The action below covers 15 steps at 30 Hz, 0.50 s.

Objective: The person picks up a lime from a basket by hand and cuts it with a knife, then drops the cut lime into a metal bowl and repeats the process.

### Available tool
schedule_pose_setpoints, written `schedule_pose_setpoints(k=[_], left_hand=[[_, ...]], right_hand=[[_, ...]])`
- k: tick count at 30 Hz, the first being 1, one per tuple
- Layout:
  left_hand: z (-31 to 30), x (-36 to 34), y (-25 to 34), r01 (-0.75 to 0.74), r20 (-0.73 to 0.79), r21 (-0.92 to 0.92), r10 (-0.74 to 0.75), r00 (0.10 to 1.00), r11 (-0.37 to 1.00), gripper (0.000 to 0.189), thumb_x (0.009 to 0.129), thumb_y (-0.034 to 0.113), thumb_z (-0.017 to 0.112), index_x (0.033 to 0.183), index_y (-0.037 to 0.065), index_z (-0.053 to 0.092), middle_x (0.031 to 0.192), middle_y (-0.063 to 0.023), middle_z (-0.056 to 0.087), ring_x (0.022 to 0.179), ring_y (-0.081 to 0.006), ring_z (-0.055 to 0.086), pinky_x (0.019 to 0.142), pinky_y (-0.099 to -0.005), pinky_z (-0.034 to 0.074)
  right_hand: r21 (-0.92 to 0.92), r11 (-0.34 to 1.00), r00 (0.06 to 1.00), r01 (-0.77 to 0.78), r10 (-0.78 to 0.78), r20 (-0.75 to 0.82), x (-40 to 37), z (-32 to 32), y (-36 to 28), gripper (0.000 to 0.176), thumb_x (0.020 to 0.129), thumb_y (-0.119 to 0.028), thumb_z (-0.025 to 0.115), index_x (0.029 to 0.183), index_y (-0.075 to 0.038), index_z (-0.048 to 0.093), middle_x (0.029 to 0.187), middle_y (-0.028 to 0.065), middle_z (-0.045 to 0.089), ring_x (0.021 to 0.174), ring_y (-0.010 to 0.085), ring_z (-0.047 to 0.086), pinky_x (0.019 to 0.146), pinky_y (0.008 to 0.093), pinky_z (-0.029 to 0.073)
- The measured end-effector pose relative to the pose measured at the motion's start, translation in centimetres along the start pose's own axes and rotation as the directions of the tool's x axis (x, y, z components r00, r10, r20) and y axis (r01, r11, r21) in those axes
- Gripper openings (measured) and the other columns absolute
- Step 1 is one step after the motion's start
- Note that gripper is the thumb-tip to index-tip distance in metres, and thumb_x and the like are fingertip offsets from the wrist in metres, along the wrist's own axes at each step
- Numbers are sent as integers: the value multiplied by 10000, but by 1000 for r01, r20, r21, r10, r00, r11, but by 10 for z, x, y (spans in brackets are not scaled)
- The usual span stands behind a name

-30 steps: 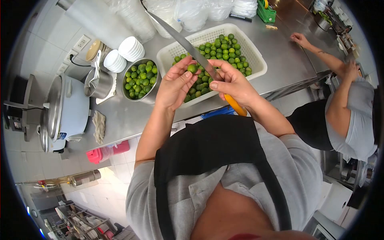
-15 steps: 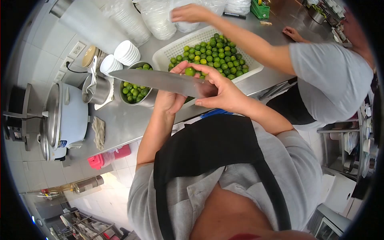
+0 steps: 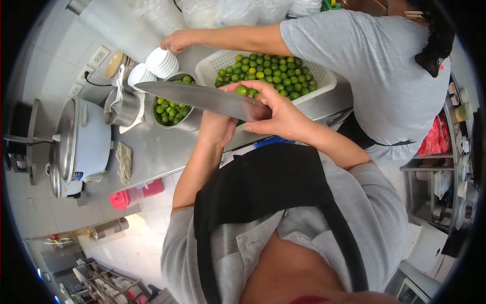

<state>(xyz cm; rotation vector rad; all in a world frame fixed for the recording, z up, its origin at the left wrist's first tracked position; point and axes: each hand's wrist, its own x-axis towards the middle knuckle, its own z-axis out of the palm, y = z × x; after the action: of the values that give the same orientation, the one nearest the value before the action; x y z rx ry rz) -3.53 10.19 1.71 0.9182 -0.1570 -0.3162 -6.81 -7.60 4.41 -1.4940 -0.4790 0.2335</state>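
Note:
A large kitchen knife (image 3: 202,99) lies across the front of me, its broad blade pointing left. My right hand (image 3: 284,114) is closed around its wide end, thumb on the near face; the handle is hidden. Behind the blade, my left hand (image 3: 218,126) is cupped, with its fingertips showing above the upper edge around a green lime (image 3: 242,90). Fingers of my right hand also come close to this lime. The blade covers part of my left hand and whatever lies under it.
Beyond my hands is a white perforated basket (image 3: 324,83) of limes. To the left stand a metal pot (image 3: 191,121) of limes, stacked white lids (image 3: 163,63), a rice cooker (image 3: 93,139) and a cloth (image 3: 123,162). A co-worker's arm (image 3: 238,39) reaches across behind the basket.
The co-worker has leaned in and stretched an arm leftward, the hand now at the stacked white lids. My hands, the knife and the lime have hardly moved.

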Motion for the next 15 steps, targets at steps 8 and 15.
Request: schedule_pose_setpoints(k=[8, 15], left_hand=[[1, -11, 0, -74, -102, 53, 79, 992, 996, 406, 793, 29, 678, 1162, -27, 518, 993, -97, 609, 900, -187, 617, 795, -328, 515], [1, -19, 7, -113, -38, 2, 113, 993, 994, 316, 822, -67, 592, 1131, -1, 590, 976, -58, 632, 891, -159, 613, 786, -308, 506]], right_hand=[[27, 1000, 999, -8, 7, 40, 3, 2, 4, 760, 751, -32, 737, 1380, -107, 317, 819, -6, 494, 772, 58, 468, 686, 218, 394], [4, 998, 997, 63, -63, 49, 0, -2, 14, 735, 745, 15, 716, 1382, -114, 373, 1187, 35, 507, 954, 78, 479, 811, 240, 425]])
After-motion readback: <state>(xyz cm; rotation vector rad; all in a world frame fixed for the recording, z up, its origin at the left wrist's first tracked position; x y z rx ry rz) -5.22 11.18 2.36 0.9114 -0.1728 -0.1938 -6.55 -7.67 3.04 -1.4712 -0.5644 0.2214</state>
